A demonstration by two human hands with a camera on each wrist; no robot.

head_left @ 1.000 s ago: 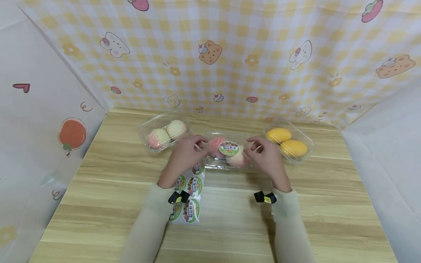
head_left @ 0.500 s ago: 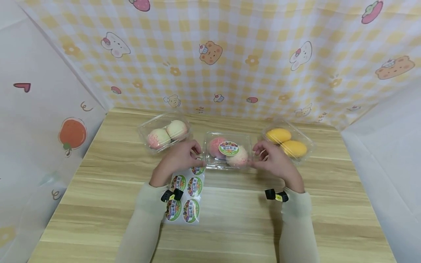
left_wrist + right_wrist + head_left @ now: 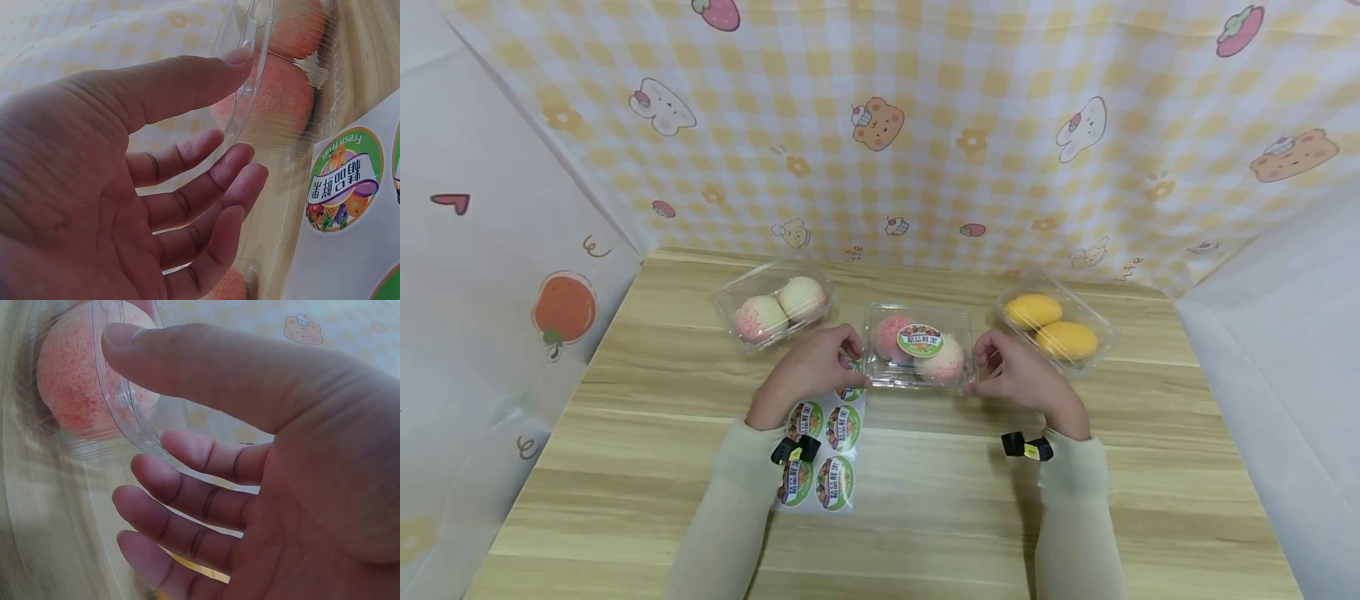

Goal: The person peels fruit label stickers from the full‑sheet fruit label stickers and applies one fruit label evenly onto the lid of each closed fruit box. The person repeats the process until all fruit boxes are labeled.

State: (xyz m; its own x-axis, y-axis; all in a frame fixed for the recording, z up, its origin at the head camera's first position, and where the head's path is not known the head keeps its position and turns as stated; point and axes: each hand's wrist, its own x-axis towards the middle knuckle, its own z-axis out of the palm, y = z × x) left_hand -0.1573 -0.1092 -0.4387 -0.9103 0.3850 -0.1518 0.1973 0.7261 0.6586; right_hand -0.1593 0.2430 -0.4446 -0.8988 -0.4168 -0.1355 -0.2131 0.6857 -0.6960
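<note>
A clear plastic fruit box (image 3: 957, 318) sits mid-table between the two hands. Inside are two pink-and-cream peaches (image 3: 946, 363), and a round printed sticker (image 3: 920, 340) lies on its lid. My left hand (image 3: 811, 367) is at the box's left side, its thumb on the rim by the front corner and its other fingers loosely bent. Mirroring it, my right hand (image 3: 1026, 377) has its thumb at the right front corner. In the wrist views both thumbs lie over the clear rim, apart from the fingertips. Partly under the left forearm is a sheet of stickers (image 3: 843, 427).
At the back left stands another clear box with two pale peaches (image 3: 802, 298). A box with two yellow mangoes (image 3: 1066, 340) is at the back right, close beyond the right hand. A checked curtain (image 3: 970, 175) hangs behind the table.
Both hands have drawn apart from over the lid, beside the sticker, and come down to the box's left and right front corners. The box has stayed in place. Over the last half second little differs.
</note>
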